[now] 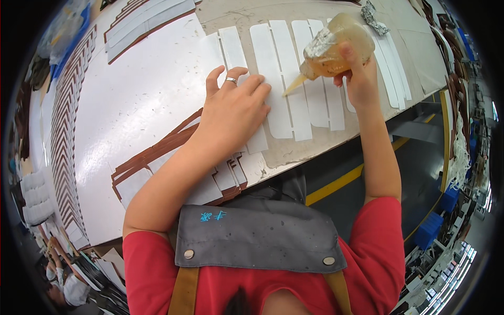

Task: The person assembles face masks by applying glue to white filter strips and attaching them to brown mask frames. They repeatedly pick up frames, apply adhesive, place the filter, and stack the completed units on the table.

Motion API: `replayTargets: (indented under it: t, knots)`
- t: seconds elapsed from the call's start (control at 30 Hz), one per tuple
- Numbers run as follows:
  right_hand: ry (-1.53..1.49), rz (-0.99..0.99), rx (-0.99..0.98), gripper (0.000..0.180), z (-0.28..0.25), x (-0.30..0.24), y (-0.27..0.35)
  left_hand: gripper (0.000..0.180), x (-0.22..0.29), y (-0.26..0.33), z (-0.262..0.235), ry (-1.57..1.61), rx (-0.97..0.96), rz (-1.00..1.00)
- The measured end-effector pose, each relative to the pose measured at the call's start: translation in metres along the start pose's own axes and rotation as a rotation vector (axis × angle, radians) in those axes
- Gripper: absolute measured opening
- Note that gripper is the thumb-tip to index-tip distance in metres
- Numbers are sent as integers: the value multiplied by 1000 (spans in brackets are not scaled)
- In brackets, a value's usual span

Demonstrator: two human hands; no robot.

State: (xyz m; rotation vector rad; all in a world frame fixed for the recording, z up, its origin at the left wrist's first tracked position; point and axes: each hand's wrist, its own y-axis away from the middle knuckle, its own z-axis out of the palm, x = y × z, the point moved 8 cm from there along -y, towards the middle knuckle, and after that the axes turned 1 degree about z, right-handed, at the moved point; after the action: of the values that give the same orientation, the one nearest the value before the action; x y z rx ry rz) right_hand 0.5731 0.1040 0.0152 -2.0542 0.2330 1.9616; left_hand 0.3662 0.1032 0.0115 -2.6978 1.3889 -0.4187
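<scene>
A soft, translucent amber glue bottle [336,47] with a crumpled foil patch and a pointed nozzle hangs tilted over flat white strips [294,79] laid side by side. The right hand [359,79] has its grip closed round the bottle; the left hand [233,107] lies spread, pressing a strip down. The pale, smeared worktop [131,100] carries stacked brown-edged pieces [157,152]; its near edge drops to a dark floor with a yellow line [341,181].
</scene>
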Motion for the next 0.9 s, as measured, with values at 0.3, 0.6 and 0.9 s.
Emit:
replayTargets:
  t: [0.3,0.6,0.9]
  knots:
    - [-141,112,2,50,-5,7,44,27,1,1,2,-10,-10,3]
    - [-63,-159,149,37,-9,-8,-71,26,1,1,4,0,2,9]
    - [-14,-258,122,39,5,-1,-103,27,0,2,5,25,7,-1]
